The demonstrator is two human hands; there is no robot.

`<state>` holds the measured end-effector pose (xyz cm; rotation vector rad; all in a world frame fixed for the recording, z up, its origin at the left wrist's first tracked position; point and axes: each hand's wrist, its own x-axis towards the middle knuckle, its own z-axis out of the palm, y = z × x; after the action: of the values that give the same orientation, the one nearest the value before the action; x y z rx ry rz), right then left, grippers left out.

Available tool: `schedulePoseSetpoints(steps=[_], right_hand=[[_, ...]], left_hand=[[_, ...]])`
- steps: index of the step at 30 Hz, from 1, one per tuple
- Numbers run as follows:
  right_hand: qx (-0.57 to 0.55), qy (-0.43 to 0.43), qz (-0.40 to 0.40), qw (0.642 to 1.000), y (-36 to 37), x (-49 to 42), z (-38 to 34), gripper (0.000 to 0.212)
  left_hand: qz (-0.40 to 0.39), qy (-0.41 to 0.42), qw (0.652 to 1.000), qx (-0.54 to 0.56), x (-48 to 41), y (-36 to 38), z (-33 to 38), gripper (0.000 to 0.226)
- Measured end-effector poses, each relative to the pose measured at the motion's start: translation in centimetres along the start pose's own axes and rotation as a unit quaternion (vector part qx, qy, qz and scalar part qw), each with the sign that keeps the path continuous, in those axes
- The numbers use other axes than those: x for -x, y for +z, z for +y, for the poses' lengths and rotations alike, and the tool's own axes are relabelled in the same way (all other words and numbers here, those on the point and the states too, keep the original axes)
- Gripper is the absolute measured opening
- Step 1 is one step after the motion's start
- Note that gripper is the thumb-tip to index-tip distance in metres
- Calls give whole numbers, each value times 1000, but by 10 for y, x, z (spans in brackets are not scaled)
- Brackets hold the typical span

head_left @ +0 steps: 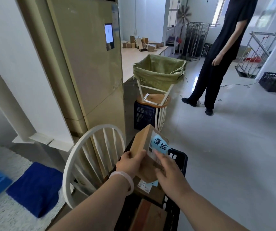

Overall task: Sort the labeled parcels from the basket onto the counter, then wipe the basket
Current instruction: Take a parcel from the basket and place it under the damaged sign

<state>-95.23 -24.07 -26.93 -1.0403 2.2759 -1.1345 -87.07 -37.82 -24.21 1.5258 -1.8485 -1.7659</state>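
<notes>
Head view: left hand (130, 162) grips the parcel (140, 142) above the basket (180, 158), right hand (169, 172) flat against it.

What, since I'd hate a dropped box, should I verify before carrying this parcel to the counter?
1. Parcel held: left hand grips it, right hand lies on its face: ok.
2. Blue label visible: ok.
3. Bare space on counter: ok.
4. Basket emptied: not ok, other parcels remain inside.
5. Route past the green sack: cannot tell.
</notes>
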Motion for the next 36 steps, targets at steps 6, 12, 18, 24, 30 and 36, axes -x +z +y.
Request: schedulePoseSetpoints(steps=[6, 12, 18, 24, 30, 36], right_hand=[[-24, 89, 89, 992, -10, -11, 1, 50], [-27, 135, 120, 983, -24, -20, 3, 67], [-133, 188, 114, 966, -32, -25, -1, 86], [-186, 205, 109, 955, -33, -29, 4, 61], [-192, 210, 58, 957, -37, -27, 7, 69], [-252, 228, 11, 940, -34, -24, 8, 58]], left_hand=[[-22, -38, 997, 64, 3, -5, -2, 74], [-88, -5, 996, 6, -3, -15, 1, 70], [-119, -19, 992, 36, -11, -32, 4, 27], [-91, 67, 991, 75, -19, -30, 5, 103], [-116, 102, 986, 63, -24, -34, 10, 80], [-96, 105, 986, 88, -24, -35, 18, 91]])
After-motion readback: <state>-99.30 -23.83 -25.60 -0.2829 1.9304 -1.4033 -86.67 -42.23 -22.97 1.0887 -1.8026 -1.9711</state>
